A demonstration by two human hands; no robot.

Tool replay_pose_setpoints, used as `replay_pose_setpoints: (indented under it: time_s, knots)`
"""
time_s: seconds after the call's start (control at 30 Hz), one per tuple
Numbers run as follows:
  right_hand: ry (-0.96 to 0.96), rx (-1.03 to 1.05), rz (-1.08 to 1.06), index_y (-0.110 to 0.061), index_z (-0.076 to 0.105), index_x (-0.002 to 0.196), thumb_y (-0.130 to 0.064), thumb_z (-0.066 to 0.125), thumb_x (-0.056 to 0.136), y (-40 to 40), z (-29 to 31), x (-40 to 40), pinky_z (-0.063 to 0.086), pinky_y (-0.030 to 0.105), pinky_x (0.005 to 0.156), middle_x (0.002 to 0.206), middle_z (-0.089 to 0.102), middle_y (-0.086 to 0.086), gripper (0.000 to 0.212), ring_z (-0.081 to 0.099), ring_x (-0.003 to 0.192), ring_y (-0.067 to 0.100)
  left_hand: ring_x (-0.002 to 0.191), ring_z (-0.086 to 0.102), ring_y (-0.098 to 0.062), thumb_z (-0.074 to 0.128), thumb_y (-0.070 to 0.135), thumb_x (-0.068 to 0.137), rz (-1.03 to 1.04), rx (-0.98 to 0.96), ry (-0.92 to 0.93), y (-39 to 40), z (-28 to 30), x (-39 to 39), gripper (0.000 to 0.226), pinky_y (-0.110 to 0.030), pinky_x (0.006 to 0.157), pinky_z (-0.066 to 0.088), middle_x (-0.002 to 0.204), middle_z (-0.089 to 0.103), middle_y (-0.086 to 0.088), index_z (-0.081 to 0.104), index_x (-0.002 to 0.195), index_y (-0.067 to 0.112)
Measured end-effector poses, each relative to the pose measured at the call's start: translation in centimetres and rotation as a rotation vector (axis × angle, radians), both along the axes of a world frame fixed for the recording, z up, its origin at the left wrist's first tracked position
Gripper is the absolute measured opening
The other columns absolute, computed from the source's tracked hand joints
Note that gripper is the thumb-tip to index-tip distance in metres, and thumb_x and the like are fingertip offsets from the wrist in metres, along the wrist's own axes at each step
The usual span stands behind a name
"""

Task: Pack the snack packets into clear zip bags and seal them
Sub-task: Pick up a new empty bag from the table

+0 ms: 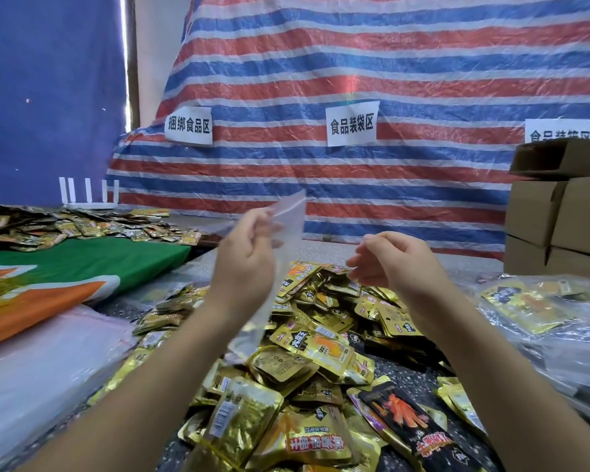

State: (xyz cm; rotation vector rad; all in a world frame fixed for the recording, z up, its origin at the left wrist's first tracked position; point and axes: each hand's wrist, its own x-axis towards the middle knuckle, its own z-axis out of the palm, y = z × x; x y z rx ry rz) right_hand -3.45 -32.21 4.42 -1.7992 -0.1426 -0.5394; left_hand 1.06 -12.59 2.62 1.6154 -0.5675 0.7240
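My left hand is raised over the table and pinches an empty clear zip bag by its upper part; the bag hangs down past my wrist. A little to the right, my right hand hovers apart from the bag with loosely curled fingers and holds nothing. Under both hands lies a heap of gold snack packets on the speckled table. A black and red packet lies at the front of the heap.
Filled clear bags of packets lie at the right. Cardboard boxes are stacked at the far right. A stack of flat clear bags and a green and orange cloth are on the left, with more packets behind. A striped tarp hangs at the back.
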Motion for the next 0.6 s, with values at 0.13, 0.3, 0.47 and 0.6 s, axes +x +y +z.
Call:
replay_pose_setpoints:
  time_s: [0.13,0.3,0.47,0.6]
  knots:
    - [0.076,0.135,0.085,-0.002,0.060,0.093,-0.028,0.044,0.106,0.5,0.4,-0.4,0.062,0.034,0.067,0.081,0.076,0.015,0.034,0.075,0.074,0.028,0.081,0.064,-0.012,0.028,0.045,0.102,-0.094,-0.002,-0.088,-4.2,-1.4,-1.2,0.025,-0.028,0.065,0.057,0.102,0.063,0.013,0.052,0.109,0.041]
    - [0.174,0.183,0.126,-0.002,0.057,0.095,-0.038,0.040,0.106,0.8,0.3,-0.5,0.063,0.036,0.061,0.085,0.074,0.021,0.041,0.075,0.072,0.032,0.100,0.062,0.004,0.027,0.051,0.102,-0.113,0.035,-0.116,-5.7,-3.5,-1.8,0.025,-0.020,0.082,0.054,0.103,0.060,0.037,0.050,0.107,0.056]
    - [0.230,0.165,0.162,-0.005,0.058,0.087,-0.047,0.041,0.104,1.2,-0.1,-0.5,0.058,0.032,0.056,0.073,0.074,0.014,0.049,0.074,0.066,0.029,0.107,0.056,0.011,0.030,0.044,0.103,-0.044,0.170,-0.214,-5.4,-5.1,-2.5,0.040,-0.007,0.085,0.044,0.107,0.059,0.032,0.054,0.131,0.029]
    - [0.221,0.199,0.211,-0.011,0.063,0.065,-0.046,0.045,0.103,1.4,-0.1,-0.7,0.058,0.030,0.055,0.070,0.073,0.014,0.054,0.073,0.063,0.025,0.108,0.061,-0.008,0.034,0.031,0.104,-0.036,0.273,-0.261,-5.2,-5.7,-2.8,0.038,-0.033,0.088,0.051,0.121,0.063,0.008,0.052,0.136,0.019]
